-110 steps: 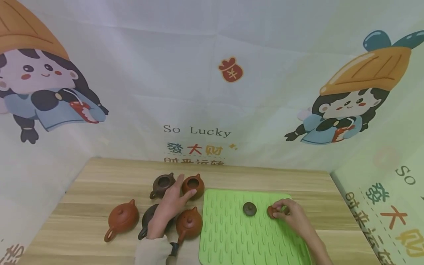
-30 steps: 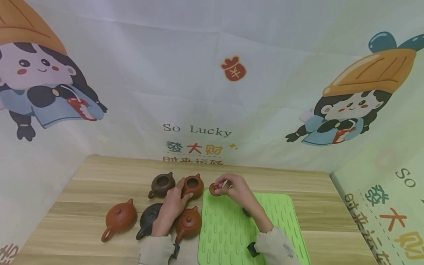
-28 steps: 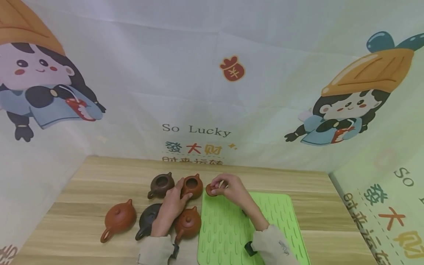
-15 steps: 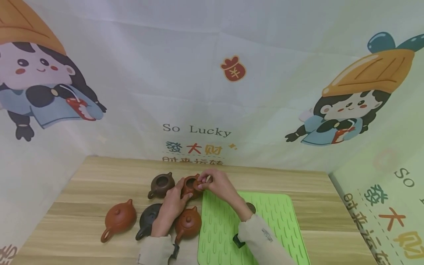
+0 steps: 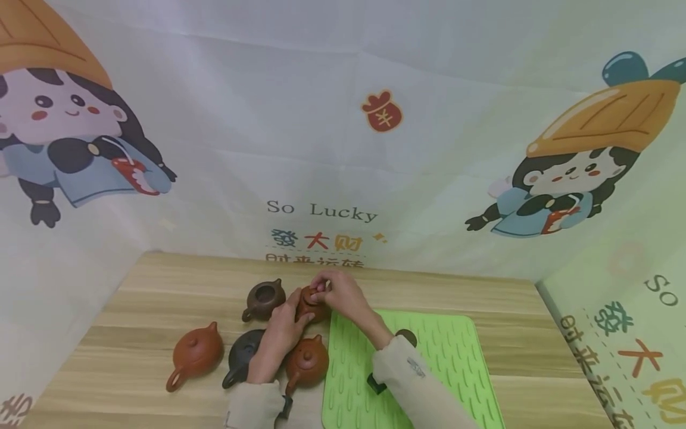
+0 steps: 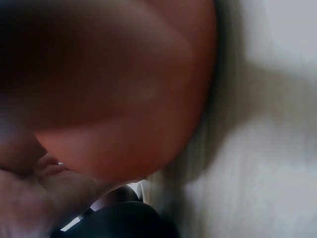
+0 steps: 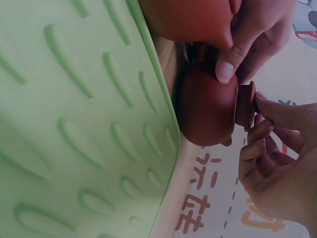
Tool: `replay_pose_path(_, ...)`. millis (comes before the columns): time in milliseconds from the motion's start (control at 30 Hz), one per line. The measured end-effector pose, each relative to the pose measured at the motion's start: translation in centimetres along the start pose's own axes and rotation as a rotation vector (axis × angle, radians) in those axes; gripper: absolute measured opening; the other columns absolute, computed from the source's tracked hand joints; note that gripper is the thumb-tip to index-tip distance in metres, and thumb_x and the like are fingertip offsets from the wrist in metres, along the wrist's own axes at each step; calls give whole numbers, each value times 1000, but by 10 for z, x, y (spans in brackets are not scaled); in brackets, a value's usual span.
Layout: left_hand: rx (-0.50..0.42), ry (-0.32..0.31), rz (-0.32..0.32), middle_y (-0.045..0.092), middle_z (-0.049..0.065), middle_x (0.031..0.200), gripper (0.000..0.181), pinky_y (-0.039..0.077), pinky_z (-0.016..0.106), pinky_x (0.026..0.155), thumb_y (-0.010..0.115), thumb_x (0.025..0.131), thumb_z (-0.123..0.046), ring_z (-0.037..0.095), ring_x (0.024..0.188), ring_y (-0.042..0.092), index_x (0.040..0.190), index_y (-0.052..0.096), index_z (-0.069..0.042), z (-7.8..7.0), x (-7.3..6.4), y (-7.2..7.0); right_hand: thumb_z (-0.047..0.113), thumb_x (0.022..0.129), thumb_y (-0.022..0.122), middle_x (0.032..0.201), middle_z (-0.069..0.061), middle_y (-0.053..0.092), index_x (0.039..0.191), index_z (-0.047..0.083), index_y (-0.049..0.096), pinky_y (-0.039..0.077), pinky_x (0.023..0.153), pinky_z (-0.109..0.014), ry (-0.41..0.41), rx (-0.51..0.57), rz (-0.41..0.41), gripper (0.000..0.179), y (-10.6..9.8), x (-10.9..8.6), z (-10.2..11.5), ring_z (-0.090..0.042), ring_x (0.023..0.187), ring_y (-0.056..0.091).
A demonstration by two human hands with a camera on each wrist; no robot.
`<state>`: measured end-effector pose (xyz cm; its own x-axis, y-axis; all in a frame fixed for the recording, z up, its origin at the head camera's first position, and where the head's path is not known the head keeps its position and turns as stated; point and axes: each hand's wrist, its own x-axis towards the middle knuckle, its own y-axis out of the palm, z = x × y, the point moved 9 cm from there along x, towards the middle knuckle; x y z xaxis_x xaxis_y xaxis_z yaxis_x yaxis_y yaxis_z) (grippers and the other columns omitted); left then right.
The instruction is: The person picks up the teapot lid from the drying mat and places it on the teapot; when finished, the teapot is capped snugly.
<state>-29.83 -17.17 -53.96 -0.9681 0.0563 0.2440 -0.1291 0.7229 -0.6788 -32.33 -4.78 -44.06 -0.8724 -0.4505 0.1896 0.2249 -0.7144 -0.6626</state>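
In the right wrist view, my right hand [image 7: 282, 158] pinches a small reddish-brown teapot lid [image 7: 245, 106] by its knob. The lid is at the mouth of a reddish-brown teapot [image 7: 205, 106], slightly tilted; whether it is fully seated I cannot tell. My left hand [image 5: 281, 333] grips this teapot's body, its thumb [image 7: 225, 72] on the near side. Left of it stands a dark brown teapot [image 5: 265, 301] with an uncovered mouth. Most of a black teapot [image 5: 245, 351] shows beside my left wrist. The left wrist view is blurred and filled by a close reddish teapot [image 6: 148, 109].
Two lidded reddish teapots stand nearer, one at left [image 5: 197, 351] and another [image 5: 308, 360] right of my left wrist. A green ridged mat [image 5: 445, 369] lies right on the wooden table [image 5: 525, 333]. A dark lid [image 5: 407, 338] on it is partly behind my right forearm.
My right hand has carried the reddish lid from the mat leftward to the teapot's mouth. My left hand has closed in on that teapot and stayed there. The dark lid remains on the mat.
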Motion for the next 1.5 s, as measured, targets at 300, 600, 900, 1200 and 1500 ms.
replay_pose_path(300,-15,-14,9,63,37,146,68,56,68,101,80,101,-10,58,128,65,157,48,10,-3,4,1,0,91,87,90,-9,73,98,2,80,48,66,-20,22,-38,-3,11,1,3,-6,-6,75,57)
replay_pose_path(600,-8,-3,10,65,38,142,68,58,67,100,80,101,-10,56,126,67,157,48,11,-6,2,2,-1,94,84,93,-9,72,106,0,78,47,69,-21,36,-8,60,13,4,0,-14,-10,79,59)
replay_pose_path(900,-18,-29,71,54,40,155,77,55,66,106,78,103,-10,55,139,59,163,37,14,0,-2,8,6,105,72,110,-18,76,135,-6,69,62,74,-37,138,184,45,33,-74,-74,-50,-38,85,71)
replay_pose_path(1200,41,60,-47,66,30,148,67,58,57,104,71,110,-37,48,132,67,164,49,-2,18,12,-53,6,103,74,109,-16,77,121,-6,74,54,74,-30,242,167,11,22,-113,-151,-88,-27,85,70)
replay_pose_path(1500,33,-197,60,49,42,157,89,48,69,113,75,104,-47,62,143,50,168,37,1,41,-3,-105,-1,96,80,98,-6,63,121,-7,74,50,71,-26,343,200,-7,26,-83,-151,-95,-18,84,61)
